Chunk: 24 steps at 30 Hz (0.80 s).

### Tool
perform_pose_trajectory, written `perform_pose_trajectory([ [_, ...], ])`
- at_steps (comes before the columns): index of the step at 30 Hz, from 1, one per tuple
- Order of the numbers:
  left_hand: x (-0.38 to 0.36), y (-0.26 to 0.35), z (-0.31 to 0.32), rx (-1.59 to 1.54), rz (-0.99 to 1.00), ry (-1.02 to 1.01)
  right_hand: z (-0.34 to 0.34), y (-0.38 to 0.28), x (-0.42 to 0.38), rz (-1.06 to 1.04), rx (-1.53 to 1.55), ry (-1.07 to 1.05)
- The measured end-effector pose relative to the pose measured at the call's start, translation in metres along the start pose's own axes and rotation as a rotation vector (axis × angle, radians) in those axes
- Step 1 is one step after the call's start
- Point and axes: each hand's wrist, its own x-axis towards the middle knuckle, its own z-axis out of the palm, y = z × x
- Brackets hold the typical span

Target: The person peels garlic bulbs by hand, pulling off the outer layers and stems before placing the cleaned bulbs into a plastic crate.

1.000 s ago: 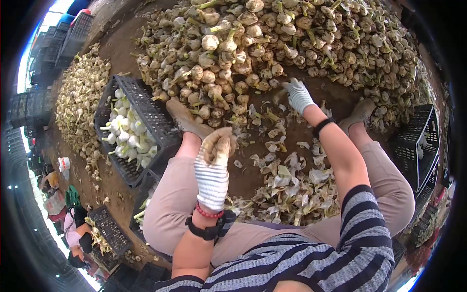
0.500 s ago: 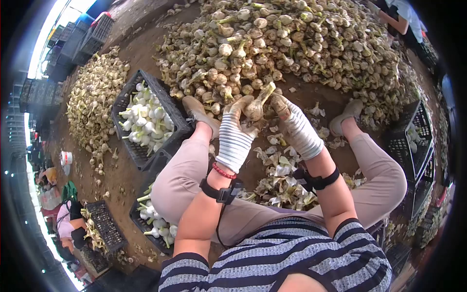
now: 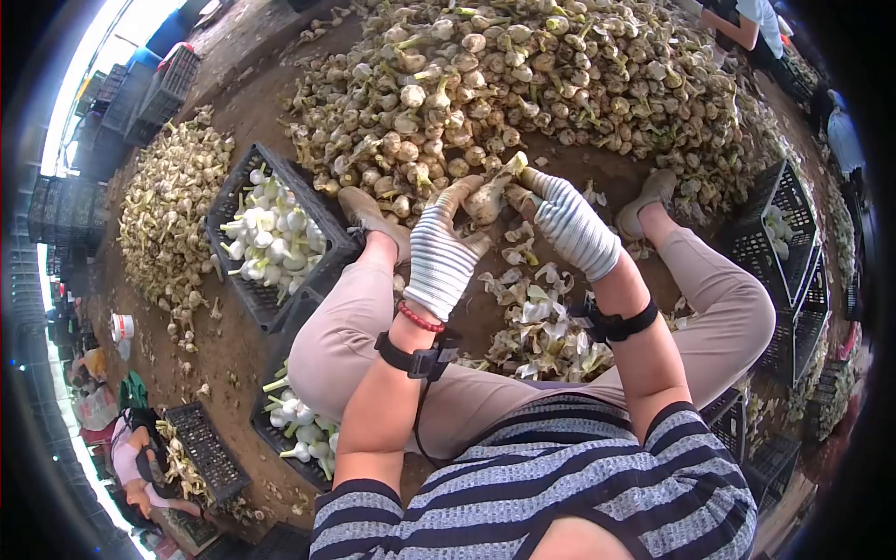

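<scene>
My left hand (image 3: 442, 257), in a striped glove with soiled fingertips, grips a garlic bulb (image 3: 483, 206) with a short stem pointing up and to the right. My right hand (image 3: 574, 227), gloved the same way, has its fingers closed at the right side of the bulb, by the stem. Whether a bit of skin is pinched there I cannot make out. Below both hands, loose garlic skins (image 3: 537, 322) lie on the ground between my legs. Just beyond the hands rises a large pile of unpeeled garlic (image 3: 551, 84).
To my left stand a black crate (image 3: 245, 280) of white peeled garlic and another crate (image 3: 271, 425) partly under my leg. Stacked crates (image 3: 779, 271) are at right. A second garlic pile (image 3: 173, 205) lies farther left. Other people (image 3: 140, 457) are at the edges.
My right hand has closed in on the bulb, its fingers now at the stem. The bulb stays in my left hand. The whole view has shifted slightly.
</scene>
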Motion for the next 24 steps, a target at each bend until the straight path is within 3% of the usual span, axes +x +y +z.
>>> perform_pose_trajectory([
  [2,0.001,0.006,0.003,-0.15,-0.051,-0.006,0.0,-0.015,-0.001,0.041,0.04,0.009],
  [4,0.0,0.016,0.001,-0.596,-0.4,-0.015,-0.002,-0.006,-0.001,0.038,0.065,0.022],
  [5,-0.001,0.017,0.004,-0.81,-0.477,0.005,-0.004,-0.003,-0.002,0.036,0.091,0.032],
  [6,-0.001,0.017,0.003,-0.807,-0.479,0.002,-0.006,0.0,-0.007,0.037,0.094,0.035],
  [8,0.004,0.011,0.0,-1.155,-0.811,-0.154,-0.007,-0.003,-0.019,0.187,0.316,-0.094],
  [9,0.006,-0.019,-0.009,-1.253,-0.945,-0.335,-0.006,0.004,-0.025,0.173,0.426,-0.106],
  [10,0.007,-0.023,-0.005,-1.252,-0.95,-0.339,-0.005,0.008,-0.03,0.176,0.428,-0.101],
  [12,0.008,-0.03,0.005,-0.751,-0.871,-0.197,-0.006,0.016,-0.035,0.173,0.707,-0.113],
  [13,0.004,-0.032,0.007,-0.418,-0.563,-0.037,-0.005,0.018,-0.033,0.224,0.771,-0.063],
  [14,0.007,-0.041,0.016,-0.281,-0.286,0.121,-0.007,0.017,-0.036,0.219,0.771,-0.056],
  [16,0.003,-0.023,0.018,-0.118,-0.089,0.058,-0.009,0.01,-0.038,0.284,0.385,0.098],
  [17,0.002,0.0,0.019,0.136,0.084,0.05,-0.001,0.006,-0.038,0.144,0.162,0.134],
  [18,0.002,-0.009,0.021,-0.022,-0.029,-0.003,0.002,0.013,-0.041,0.194,0.139,0.067],
  [20,0.006,-0.014,0.013,-0.194,-0.284,-0.022,0.004,0.012,-0.044,0.071,0.157,0.054],
  [22,0.001,-0.019,0.005,-0.358,-0.292,-0.055,-0.006,0.005,-0.045,0.341,0.38,0.182],
  [24,-0.002,-0.005,-0.006,-0.492,-0.254,-0.112,-0.027,0.046,-0.039,0.272,0.215,0.249],
])
